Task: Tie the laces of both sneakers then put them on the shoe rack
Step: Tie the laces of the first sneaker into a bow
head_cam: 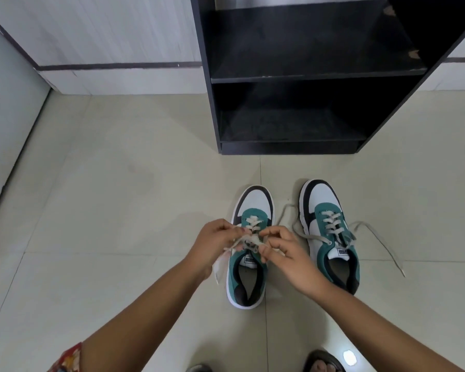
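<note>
My left grip (217, 237) and right grip (285, 251) pinch the left sneaker's laces (249, 241) over the left sneaker (249, 264). At 3 o'clock the right sneaker (330, 232) lies unlaced; bare floor (118, 210) at 9, the shoe rack (293, 108) at 12.

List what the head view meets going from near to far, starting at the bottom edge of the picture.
Dark sandal on a foot → teal, white and black sneaker being tied → loose grey lace end of the other sneaker → black wooden shoe rack → white wall with dark stripe.
</note>
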Available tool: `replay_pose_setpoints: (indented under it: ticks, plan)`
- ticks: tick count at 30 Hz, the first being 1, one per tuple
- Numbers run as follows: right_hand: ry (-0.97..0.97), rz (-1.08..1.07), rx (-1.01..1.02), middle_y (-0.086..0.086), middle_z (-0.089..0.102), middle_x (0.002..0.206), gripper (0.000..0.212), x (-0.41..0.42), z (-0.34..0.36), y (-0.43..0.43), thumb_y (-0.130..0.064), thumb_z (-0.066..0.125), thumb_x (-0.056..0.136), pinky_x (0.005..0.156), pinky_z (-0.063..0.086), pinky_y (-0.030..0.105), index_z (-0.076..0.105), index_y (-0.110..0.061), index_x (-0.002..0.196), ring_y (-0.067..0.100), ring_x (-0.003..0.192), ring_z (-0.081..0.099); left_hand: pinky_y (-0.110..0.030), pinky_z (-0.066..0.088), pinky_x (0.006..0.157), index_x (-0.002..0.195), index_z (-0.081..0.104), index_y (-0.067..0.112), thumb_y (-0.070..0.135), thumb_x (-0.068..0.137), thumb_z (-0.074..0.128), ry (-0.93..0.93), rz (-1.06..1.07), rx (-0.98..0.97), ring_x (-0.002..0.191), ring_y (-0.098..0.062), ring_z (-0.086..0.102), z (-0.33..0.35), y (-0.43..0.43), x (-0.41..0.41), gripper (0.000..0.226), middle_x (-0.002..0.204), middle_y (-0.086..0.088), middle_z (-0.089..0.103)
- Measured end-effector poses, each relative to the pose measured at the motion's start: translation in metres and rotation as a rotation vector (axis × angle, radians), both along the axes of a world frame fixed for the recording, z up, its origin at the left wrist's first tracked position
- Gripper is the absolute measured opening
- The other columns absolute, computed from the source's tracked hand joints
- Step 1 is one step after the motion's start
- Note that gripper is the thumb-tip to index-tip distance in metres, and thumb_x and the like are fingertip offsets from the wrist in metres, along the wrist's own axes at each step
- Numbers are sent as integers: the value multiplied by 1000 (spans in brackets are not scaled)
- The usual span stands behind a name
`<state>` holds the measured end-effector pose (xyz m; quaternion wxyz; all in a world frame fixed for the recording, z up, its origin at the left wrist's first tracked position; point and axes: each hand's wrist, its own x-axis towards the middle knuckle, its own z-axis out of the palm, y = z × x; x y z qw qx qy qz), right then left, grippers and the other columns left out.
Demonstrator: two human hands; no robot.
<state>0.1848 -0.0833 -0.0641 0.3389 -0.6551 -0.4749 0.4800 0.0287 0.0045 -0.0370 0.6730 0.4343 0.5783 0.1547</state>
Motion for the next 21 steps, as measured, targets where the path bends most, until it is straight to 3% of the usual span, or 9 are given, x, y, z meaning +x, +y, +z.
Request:
replay_pose_setpoints:
  ticks: [3,5,7,8,10,12,14,21]
  plan:
    - [241,-124,-59,5,53,98,37,9,9,-8,-9,54,90,87,39,20,59,-23,56,23,101,50,-31,45,71,70,56,12,16,77,72,18,115,-58,80,-20,64,-12,6,-14,18,92,-9,74]
    - [484,-225,-88,21,48,86,29,10,16,-14,-13,50,88,70,44,20,64,-22,64,25,89,49,-29,45,70,76,61,10,17,83,67,-60,226,-203,71,-14,65,-22,5,-22,12,87,-2,76]
    - [607,-192,-92,31,54,94,35,7,17,-22,-17,45,84,63,45,28,61,-24,54,28,81,56,-26,49,65,88,69,5,21,89,59,-152,253,-357,63,-10,67,-26,-3,-23,20,87,0,77]
    - [638,-167,-83,26,62,100,40,4,15,-25,-16,42,85,58,45,29,55,-21,48,26,74,60,-25,50,60,92,71,4,23,91,56,-180,251,-397,61,-9,68,-27,-7,-23,24,89,0,77]
    - [722,-233,-111,14,66,88,48,-2,12,-28,-13,37,89,51,45,27,46,-18,42,22,61,62,-23,53,56,91,71,4,22,92,56,-204,327,-433,56,-9,68,-29,-10,-21,23,83,0,77]
    - [759,-393,-156,7,55,68,51,-3,8,-26,-8,32,92,52,46,27,41,-18,43,20,56,56,-21,51,58,87,68,5,20,91,58,-153,396,-408,46,-6,62,-32,-7,-21,18,64,2,74]
    - [775,-504,-185,3,48,58,46,-2,5,-21,-6,32,92,55,44,29,35,-17,47,20,55,53,-17,46,48,78,68,8,22,90,59,-76,388,-348,39,-5,54,-35,-2,-22,20,48,4,63]
    - [754,-538,-276,1,45,54,42,4,0,-19,-7,35,91,53,40,29,34,-17,51,18,51,47,-24,47,56,70,63,7,12,90,58,7,418,-273,49,-12,48,-40,5,-25,22,65,-6,57]
